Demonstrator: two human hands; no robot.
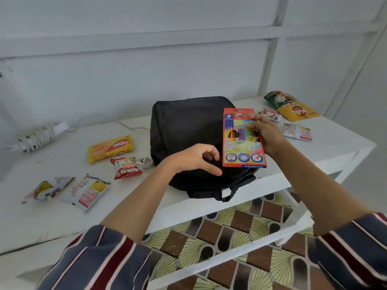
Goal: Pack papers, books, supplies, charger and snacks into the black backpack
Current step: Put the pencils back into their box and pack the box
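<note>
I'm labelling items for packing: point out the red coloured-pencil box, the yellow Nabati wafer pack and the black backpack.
red coloured-pencil box (pixel 240 147), head view, front face
yellow Nabati wafer pack (pixel 110 148), head view, wrapper middle
black backpack (pixel 184 126), head view, upper panel

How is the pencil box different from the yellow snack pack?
The pencil box is held up in the right hand over the backpack; the yellow snack pack lies flat on the table, left of the backpack. The pencil box is red with coloured pencils pictured on it; the yellow snack pack has a red band. Both are outside the backpack.
</note>
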